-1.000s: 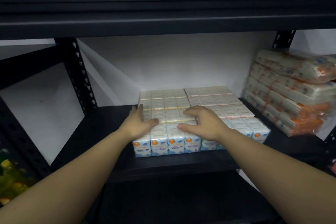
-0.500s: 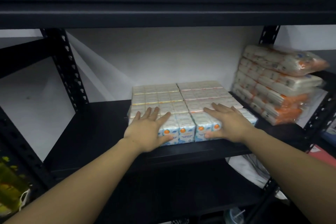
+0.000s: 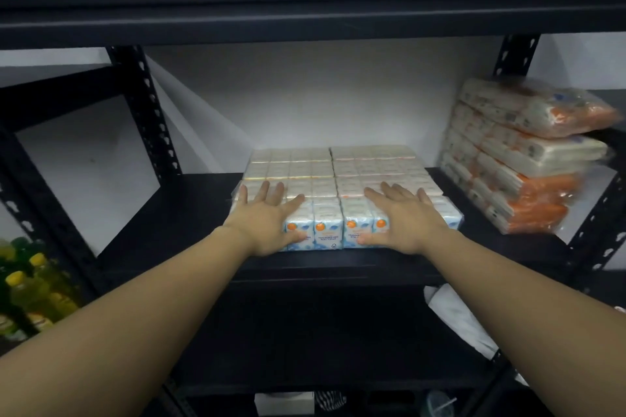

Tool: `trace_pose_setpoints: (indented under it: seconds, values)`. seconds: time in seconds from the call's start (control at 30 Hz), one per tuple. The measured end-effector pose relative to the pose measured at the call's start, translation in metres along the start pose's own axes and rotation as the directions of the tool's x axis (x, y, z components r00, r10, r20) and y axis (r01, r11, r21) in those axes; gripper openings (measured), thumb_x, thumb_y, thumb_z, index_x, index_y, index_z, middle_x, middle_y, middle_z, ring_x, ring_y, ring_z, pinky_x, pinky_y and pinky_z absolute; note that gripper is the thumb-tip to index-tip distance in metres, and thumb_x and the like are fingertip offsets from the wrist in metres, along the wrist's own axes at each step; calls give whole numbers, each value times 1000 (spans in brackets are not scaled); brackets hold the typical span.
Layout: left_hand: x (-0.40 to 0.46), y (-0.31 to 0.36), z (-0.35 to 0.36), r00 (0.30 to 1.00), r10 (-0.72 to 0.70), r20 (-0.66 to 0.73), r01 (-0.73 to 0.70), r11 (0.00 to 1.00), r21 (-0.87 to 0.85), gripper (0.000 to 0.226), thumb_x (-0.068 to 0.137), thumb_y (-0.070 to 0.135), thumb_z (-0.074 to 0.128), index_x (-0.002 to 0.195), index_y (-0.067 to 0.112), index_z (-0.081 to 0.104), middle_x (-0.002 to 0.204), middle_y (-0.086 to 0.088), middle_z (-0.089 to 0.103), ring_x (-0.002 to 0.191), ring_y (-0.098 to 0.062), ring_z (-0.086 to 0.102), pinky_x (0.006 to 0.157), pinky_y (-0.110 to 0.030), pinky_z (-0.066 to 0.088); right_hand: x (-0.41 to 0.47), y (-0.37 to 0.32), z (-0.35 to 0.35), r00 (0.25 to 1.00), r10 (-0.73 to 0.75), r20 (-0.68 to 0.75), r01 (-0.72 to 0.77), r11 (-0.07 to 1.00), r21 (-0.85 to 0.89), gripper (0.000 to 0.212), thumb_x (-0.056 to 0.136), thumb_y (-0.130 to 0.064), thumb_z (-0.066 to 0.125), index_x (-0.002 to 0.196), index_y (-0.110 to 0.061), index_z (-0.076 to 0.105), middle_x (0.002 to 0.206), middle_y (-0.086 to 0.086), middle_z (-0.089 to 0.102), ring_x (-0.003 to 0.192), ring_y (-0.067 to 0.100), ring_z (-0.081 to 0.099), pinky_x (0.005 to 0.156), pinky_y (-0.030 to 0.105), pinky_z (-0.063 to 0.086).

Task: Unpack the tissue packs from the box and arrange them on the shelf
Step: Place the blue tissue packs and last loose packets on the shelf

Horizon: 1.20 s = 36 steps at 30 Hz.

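The person is standing at a black shelf (image 3: 169, 213) and reaching both arms out to it. The tissue packs (image 3: 338, 179) are lying on that shelf in a flat block, two bundles side by side, touching down the middle. The block is sitting at about 12 o'clock from the person, with its front edge near the shelf lip.

The left hand (image 3: 267, 220) is lying flat on the front left corner of the block. Its fingers are straight and spread, and it is not gripping anything. The right hand (image 3: 403, 220) is doing the same on the front right part, fingers out flat, thumb low against the front faces. I think the hands are flat like this because the person is pushing or patting the packs to line them up, not picking them up. Flat palms are good for sliding a soft, squashy bundle without denting it.

At about 2 o'clock a pile of bigger orange packs (image 3: 521, 159) is leaning by the right post, well apart from the block. At about 8 o'clock, lower down, some yellow bottles (image 3: 30, 294) are standing. I cannot see the box anywhere.

The packs are looking neat, so this step is likely nearly finished.
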<state>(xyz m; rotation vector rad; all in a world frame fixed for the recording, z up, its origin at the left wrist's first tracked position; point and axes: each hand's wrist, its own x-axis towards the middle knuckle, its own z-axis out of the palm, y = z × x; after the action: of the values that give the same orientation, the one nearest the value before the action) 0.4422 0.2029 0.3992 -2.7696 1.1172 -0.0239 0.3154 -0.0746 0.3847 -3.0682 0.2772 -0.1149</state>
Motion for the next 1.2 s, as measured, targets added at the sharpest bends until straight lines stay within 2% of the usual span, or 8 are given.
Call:
trace_pose_setpoints:
  seconds: [0.1,0.2,0.33,0.57,0.77,0.9,1.0,1.2]
  values:
    - [-25,24,7,991,-44,-129,25,989,-144,89,98,73,37,166,33,-6,174,-5,-12,160,-26,-14,128,-54,-6,-21,-5,5,984,-60,-168,71,996,60,112,75,-93,48,165,-35,14,173,-2,15,160,18,7,129,51,-2]
    - [-63,49,32,955,-19,-295,-68,958,-280,88,101,60,50,167,26,3,174,-1,-7,160,-18,-12,130,-43,-6,-54,-17,23,913,-149,-381,201,974,101,86,89,-75,56,158,-28,39,165,-4,37,157,16,21,129,42,5]
    - [-114,72,83,921,-5,-389,-146,922,-358,79,99,48,61,164,22,26,172,3,16,160,-13,6,131,-39,6,-102,-35,69,876,-202,-438,308,933,187,67,93,-61,62,146,-21,58,154,-2,52,151,18,36,127,45,22]
    - [-178,81,187,993,-60,-106,1,875,-484,77,101,51,59,164,21,28,170,0,27,158,-16,17,130,-34,7,-173,-54,170,971,-198,-137,232,920,315,71,94,-65,60,150,-23,54,159,-5,46,153,14,31,128,39,20]
    - [-215,91,283,996,-56,76,90,812,-577,77,97,59,56,161,20,35,163,-1,40,151,-20,31,124,-41,31,-222,-73,255,996,-64,68,30,909,415,73,91,-66,64,147,-21,58,155,-3,51,149,17,39,122,39,31]
    - [-236,102,361,978,-26,207,145,797,-586,79,94,64,54,160,24,37,157,0,47,145,-21,40,119,-39,38,-261,-85,326,970,59,237,-165,874,456,73,89,-60,71,147,-18,58,152,4,55,144,25,46,118,43,39]
    - [-244,114,425,955,-3,296,176,809,-561,76,91,65,57,156,30,37,144,2,55,137,-26,48,114,-52,41,-290,-90,390,923,156,352,-313,837,450,76,88,-62,69,147,-18,57,148,5,58,140,23,49,114,34,40]
    - [-247,156,556,890,14,456,296,743,-601,79,91,62,65,155,24,40,144,-2,51,133,-26,48,108,-43,46,-313,-78,526,829,304,470,-500,778,381,73,95,-55,63,156,-21,43,155,5,50,144,26,43,114,34,37]
